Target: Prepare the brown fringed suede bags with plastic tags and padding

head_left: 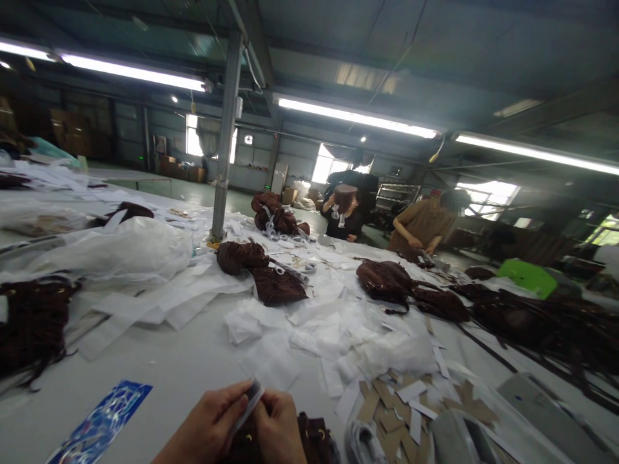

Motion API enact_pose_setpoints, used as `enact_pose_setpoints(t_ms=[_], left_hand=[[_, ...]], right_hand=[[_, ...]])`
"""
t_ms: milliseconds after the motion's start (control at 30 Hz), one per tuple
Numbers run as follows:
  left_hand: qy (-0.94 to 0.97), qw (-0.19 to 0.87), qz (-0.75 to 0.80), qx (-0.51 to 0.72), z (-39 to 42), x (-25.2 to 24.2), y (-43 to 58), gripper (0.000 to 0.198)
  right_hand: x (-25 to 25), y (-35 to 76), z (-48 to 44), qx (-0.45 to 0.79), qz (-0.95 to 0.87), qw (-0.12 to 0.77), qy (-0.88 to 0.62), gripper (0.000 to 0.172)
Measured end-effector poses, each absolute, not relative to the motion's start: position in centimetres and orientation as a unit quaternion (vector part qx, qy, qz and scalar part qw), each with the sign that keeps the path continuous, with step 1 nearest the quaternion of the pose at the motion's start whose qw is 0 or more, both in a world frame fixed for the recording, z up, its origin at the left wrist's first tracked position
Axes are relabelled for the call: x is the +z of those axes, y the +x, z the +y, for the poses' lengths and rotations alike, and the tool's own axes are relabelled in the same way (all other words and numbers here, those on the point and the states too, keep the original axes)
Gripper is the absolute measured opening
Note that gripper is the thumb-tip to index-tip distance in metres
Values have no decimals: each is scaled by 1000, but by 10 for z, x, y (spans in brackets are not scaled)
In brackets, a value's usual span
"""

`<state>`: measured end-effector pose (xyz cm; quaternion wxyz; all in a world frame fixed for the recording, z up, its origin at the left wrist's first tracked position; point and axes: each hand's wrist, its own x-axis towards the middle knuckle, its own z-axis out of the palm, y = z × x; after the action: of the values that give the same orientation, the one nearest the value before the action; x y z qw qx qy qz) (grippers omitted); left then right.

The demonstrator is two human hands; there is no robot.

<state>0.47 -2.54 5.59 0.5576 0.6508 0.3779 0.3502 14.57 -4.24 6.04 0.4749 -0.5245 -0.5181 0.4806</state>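
At the bottom centre, my left hand [215, 415] pinches a thin grey-white strip [247, 407] between thumb and fingers. Against the strip's other side, my right hand [278, 422] is closed on it too. Whether the strip is paper or foam I cannot tell. Directly beneath both hands lies a dark brown bag [316, 433] with metal eyelets, mostly hidden by them. Right of it sit a roll of grey wrapping [363, 443] and a pile of tan and white card pieces [391, 412]. A blue patterned packet [101, 422] lies to the left.
White tissue sheets [271, 354] cover much of the table [193, 367]. Brown bags [278, 283] lie about, with more [387, 280] to the right. Grey plastic objects [459, 435] stand at lower right. A metal post [226, 142] rises behind. Two people [423, 225] work across the table.
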Motion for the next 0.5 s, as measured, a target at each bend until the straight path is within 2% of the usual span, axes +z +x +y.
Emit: enact_pose_setpoints(t_ms=[167,300,500], left_hand=[[682,524,378,344,-32,51,2,36],[646,568,392,325,-30,36,1,45],[635,594,335,362,-25,29,4,39]], right_hand=[[37,145,-45,513,-471,509,-506,49],[22,143,-48,511,-438,544,-501,53],[14,137,-48,546,-365,578,-484,55]])
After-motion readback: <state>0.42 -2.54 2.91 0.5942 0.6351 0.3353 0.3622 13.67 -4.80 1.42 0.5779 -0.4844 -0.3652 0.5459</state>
